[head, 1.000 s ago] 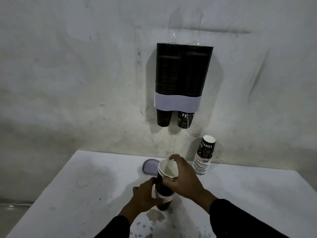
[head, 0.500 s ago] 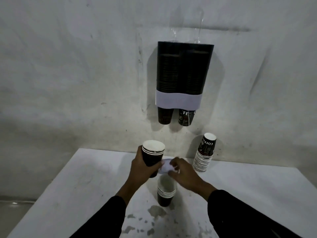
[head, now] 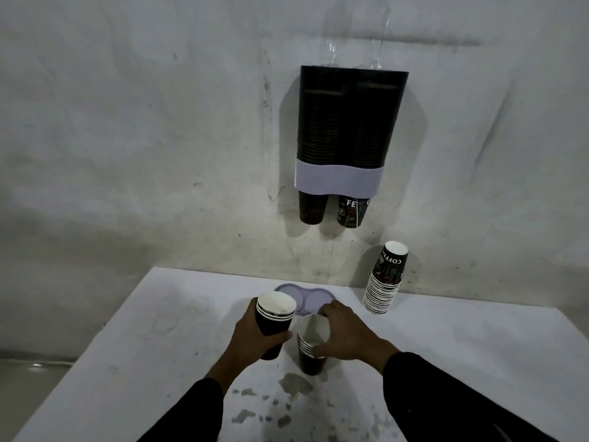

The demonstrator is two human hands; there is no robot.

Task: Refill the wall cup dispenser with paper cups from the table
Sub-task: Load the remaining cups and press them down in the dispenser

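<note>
Our left hand grips a few cups, right hand holds the bench stack; dispenser upper centre looks nearly full, more cups unloaded.

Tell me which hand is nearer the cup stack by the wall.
Right. The right hand grips a short cup stack on the table, with the wall stack beyond it to the right. The left hand holds a few cups farther left.

Open air between table and dispenser | obstacles: lid behind hands, cup stack at right wall
</note>
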